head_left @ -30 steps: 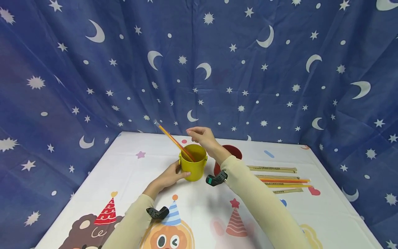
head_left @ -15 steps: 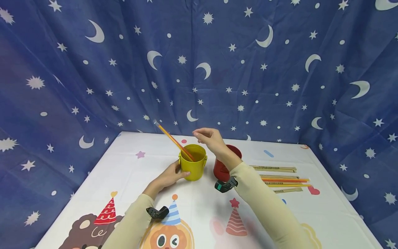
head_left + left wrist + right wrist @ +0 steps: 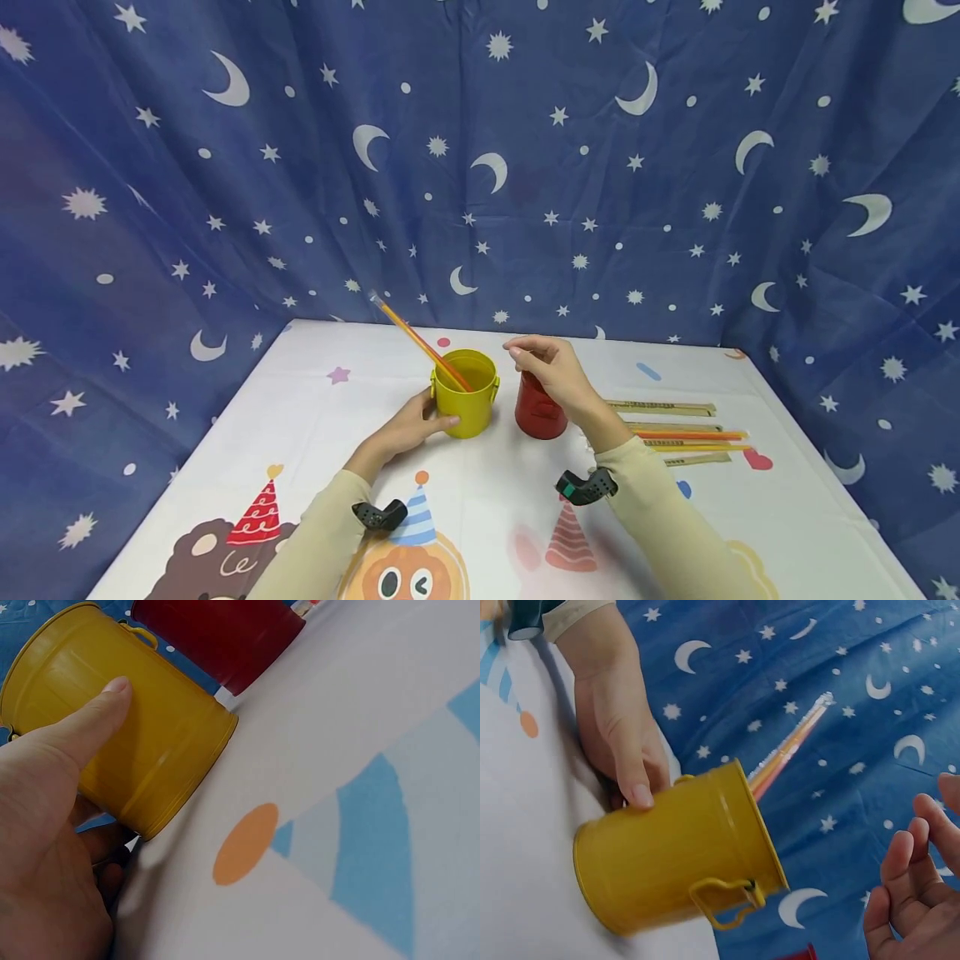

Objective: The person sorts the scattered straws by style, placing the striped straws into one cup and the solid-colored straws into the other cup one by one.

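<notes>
My left hand (image 3: 405,427) holds the side of a small yellow metal bucket (image 3: 467,415), thumb across its front and fingers behind. Both the bucket's base and the hand are at the tabletop in the left wrist view. Slim orange and yellow sticks (image 3: 416,335) in a clear wrapper lean out of the bucket to the left. My right hand (image 3: 561,373) hovers over a red bucket (image 3: 538,412), fingers loosely bent and holding nothing; it hides most of that rim. In the right wrist view, the right hand's fingers (image 3: 919,847) are apart from the yellow bucket (image 3: 675,851).
Right of the red bucket lie several paper-wrapped sticks (image 3: 667,408) and more orange and yellow sticks (image 3: 697,442), partly behind the right forearm. A white cloth with party pictures covers the table (image 3: 360,350). A blue star-and-moon curtain (image 3: 480,167) hangs behind it.
My right hand has moved right and slightly down, from beside the yellow bucket's rim to over the red bucket. The left hand, yellow bucket and leaning sticks have stayed put.
</notes>
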Demonstrator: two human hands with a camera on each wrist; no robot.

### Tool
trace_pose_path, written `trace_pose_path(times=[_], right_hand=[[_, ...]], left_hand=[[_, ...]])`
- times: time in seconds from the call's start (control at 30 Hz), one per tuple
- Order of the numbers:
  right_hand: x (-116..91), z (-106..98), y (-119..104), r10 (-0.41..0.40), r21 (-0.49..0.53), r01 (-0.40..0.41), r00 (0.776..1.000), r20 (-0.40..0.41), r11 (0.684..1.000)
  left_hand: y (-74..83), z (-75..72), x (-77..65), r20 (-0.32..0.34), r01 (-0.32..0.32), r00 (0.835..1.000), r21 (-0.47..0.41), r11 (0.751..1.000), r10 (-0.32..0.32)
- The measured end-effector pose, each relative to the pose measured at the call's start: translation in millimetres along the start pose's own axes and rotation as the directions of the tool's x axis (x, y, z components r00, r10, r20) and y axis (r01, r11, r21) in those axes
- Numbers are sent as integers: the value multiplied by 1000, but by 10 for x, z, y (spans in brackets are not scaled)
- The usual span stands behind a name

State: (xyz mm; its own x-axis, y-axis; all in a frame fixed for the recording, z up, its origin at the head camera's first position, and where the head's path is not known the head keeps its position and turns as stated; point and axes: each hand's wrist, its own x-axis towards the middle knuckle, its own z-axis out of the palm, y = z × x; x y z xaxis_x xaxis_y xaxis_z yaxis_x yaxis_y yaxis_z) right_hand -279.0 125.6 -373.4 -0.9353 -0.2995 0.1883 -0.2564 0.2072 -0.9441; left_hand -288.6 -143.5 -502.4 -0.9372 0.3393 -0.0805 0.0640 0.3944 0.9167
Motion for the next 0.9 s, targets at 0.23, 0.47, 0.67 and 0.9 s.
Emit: trace_pose_path(times=[0.23,0.47,0.67,0.9], right_hand=[[-239,-280,59,-40,11,41,999,-26,999],[-448,-572,231,-80,-31,78,994,-69,996],[-550,-794,361,-77,-57,74,994,-71,996],[-630,-1064,507,-55,-117,42,992,-112,992]], left_hand=[[14,-11,22,0,-16,1000,-8,1000,16],[-8,-6,-5,5,-5,1000,-20,1000,5],[3,-15,-37,10,9,1000,-19,1000,-9],[7,-1,-19,-2,1,1000,-24,1000,-1]])
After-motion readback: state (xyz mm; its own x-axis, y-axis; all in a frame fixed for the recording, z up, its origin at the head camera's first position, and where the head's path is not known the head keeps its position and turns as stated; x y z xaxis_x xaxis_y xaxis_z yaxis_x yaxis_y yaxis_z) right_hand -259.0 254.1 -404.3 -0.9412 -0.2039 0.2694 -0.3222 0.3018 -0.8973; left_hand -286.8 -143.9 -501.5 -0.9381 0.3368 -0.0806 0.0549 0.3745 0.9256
